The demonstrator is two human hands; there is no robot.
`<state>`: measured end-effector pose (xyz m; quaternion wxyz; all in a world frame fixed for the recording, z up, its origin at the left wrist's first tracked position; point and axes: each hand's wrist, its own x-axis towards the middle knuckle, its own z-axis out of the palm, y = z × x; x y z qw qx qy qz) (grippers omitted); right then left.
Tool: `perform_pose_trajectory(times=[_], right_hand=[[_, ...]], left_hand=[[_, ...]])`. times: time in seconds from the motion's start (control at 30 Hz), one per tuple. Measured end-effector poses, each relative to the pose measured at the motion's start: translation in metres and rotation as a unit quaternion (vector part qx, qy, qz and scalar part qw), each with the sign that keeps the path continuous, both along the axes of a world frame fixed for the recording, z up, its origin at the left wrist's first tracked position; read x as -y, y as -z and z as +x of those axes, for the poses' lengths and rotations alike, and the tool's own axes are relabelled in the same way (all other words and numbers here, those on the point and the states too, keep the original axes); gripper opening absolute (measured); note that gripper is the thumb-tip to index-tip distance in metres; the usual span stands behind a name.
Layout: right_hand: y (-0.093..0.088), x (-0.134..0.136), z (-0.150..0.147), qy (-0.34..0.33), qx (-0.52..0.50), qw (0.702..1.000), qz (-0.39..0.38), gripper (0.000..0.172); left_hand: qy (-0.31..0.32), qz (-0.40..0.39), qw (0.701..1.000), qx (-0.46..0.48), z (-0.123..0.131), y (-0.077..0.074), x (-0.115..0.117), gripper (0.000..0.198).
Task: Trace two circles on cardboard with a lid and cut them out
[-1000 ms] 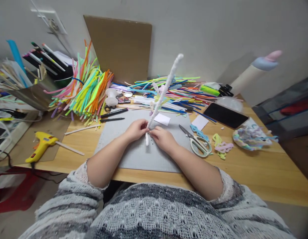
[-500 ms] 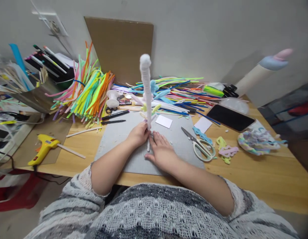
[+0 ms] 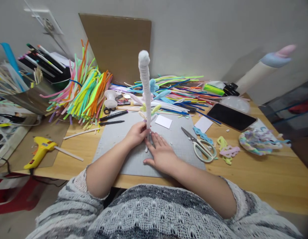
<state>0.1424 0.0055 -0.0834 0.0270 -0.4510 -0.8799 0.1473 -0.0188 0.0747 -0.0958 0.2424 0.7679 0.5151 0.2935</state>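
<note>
A tall white stem wrapped in fuzzy pipe cleaner (image 3: 146,89), with a rounded knob on top, stands upright over the grey mat (image 3: 114,139). Blue, pink and yellow-green fuzzy shapes show behind it; whether they are fixed to it I cannot tell. My left hand (image 3: 138,134) is closed around the stem's lower end. Flat on the mat beside the base lies my right hand (image 3: 162,152), fingers stretched out. Between the hands a short white piece (image 3: 146,149) rests on the mat. A small white card (image 3: 163,121) lies just beyond my right fingertips.
Scissors (image 3: 202,147), pipe cleaner scraps (image 3: 227,151) and a black phone (image 3: 231,117) lie to the right. On the left are a yellow glue gun (image 3: 40,152) and a bundle of colourful pipe cleaners (image 3: 86,96). Cardboard (image 3: 116,46) leans on the wall.
The view has shifted slightly. Both hands stay at the stem's base, and my right thumb and fingers have moved a little on the mat.
</note>
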Motion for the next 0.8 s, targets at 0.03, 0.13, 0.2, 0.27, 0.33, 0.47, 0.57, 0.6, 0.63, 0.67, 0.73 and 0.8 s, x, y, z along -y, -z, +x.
perform_pose_trajectory(times=[0.03,0.13,0.2,0.27,0.33,0.47,0.57,0.6,0.63,0.67,0.73,0.8], right_hand=[[-0.001,0.000,0.000,-0.001,0.001,1.000,-0.003,0.091],[-0.002,0.000,0.001,0.002,-0.002,1.000,-0.008,0.092],[-0.003,-0.001,0.002,0.004,-0.010,1.000,-0.006,0.091],[-0.003,-0.001,0.003,0.000,-0.018,1.000,-0.002,0.091],[-0.004,-0.003,0.003,-0.006,-0.022,1.000,0.004,0.092],[-0.009,-0.006,0.002,-0.020,-0.010,1.000,0.016,0.092],[-0.013,-0.009,0.001,-0.036,0.001,0.999,0.027,0.089],[-0.014,-0.009,0.001,-0.040,0.002,0.999,0.032,0.089],[-0.014,-0.010,0.001,-0.044,0.001,0.998,0.035,0.089],[-0.013,-0.010,0.001,-0.045,0.000,0.998,0.038,0.089],[-0.012,-0.011,0.001,-0.046,0.001,0.998,0.035,0.088],[-0.011,-0.011,0.001,-0.043,0.006,0.999,0.025,0.088]], left_hand=[[-0.002,0.003,1.000,-0.002,0.000,-0.001,0.000,0.009],[0.005,0.014,1.000,-0.016,0.002,-0.005,0.000,0.009],[0.010,0.022,0.999,-0.026,0.003,-0.007,0.001,0.010],[0.013,0.028,0.999,-0.036,0.003,-0.008,0.001,0.011],[0.014,0.034,0.998,-0.046,0.004,-0.007,0.002,0.012],[0.011,0.044,0.996,-0.070,0.006,-0.005,0.003,0.010],[0.009,0.049,0.994,-0.096,0.009,-0.008,0.002,0.010],[0.011,0.049,0.993,-0.105,0.009,-0.010,0.001,0.011],[0.013,0.050,0.992,-0.114,0.010,-0.012,0.001,0.012],[0.015,0.050,0.991,-0.121,0.011,-0.013,0.000,0.013],[0.022,0.049,0.990,-0.132,0.011,-0.015,-0.001,0.015],[0.030,0.048,0.989,-0.134,0.010,-0.017,-0.001,0.015]])
